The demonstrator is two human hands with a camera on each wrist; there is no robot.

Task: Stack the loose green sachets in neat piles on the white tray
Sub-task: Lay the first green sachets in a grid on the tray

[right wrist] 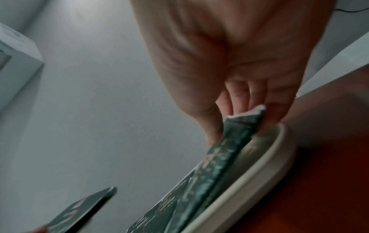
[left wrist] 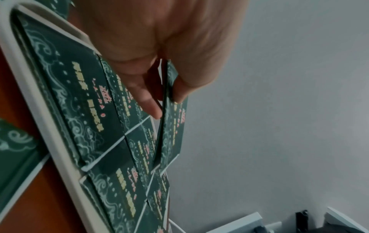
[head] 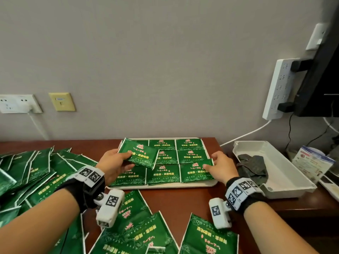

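A white tray (head: 161,186) on the brown desk holds green sachets in three rows of three low piles. My left hand (head: 126,159) pinches one green sachet (head: 142,154) between thumb and fingers, tilted in the air above the tray's left side; the left wrist view shows that held sachet (left wrist: 171,134) edge-on over the tray rim (left wrist: 40,118). My right hand (head: 211,163) pinches the far right corner of the top sachet (head: 194,174) on the front right pile. In the right wrist view this sachet's corner (right wrist: 237,130) is lifted just inside the rim (right wrist: 249,181). Loose sachets (head: 33,171) are heaped at the left.
More loose sachets (head: 139,231) lie on the desk (head: 183,202) in front of the tray. A second white tray (head: 293,182) with a dark cloth (head: 253,165) stands at the right, beside a leaflet (head: 311,162). A power strip (head: 278,88) and a dark monitor (head: 321,70) hang on the wall.
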